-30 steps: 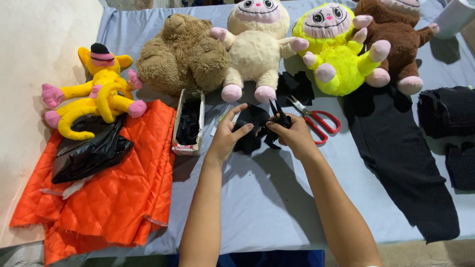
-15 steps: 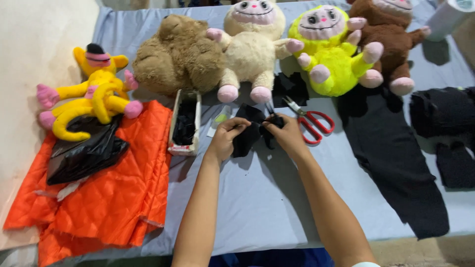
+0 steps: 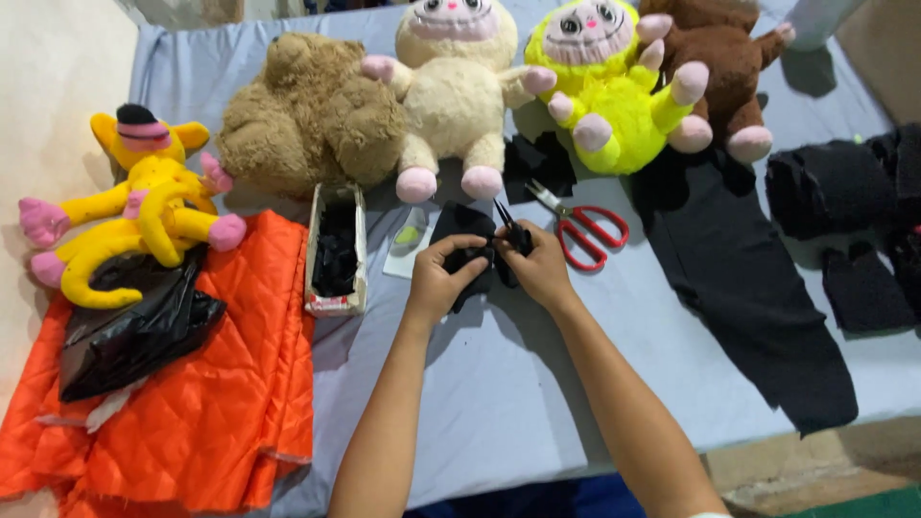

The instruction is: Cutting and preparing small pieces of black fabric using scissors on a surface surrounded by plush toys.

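Between both hands [image 3: 494,269] — small black snips [image 3: 508,230], blades up-left.

Open white carton [image 3: 336,254] — beside orange quilt [image 3: 192,384]

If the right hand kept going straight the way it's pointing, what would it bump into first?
The right hand holds small black snips pointing up the table. Going straight on, it would probably meet the cream plush toy first, near its pink foot. Depth is hard to judge.
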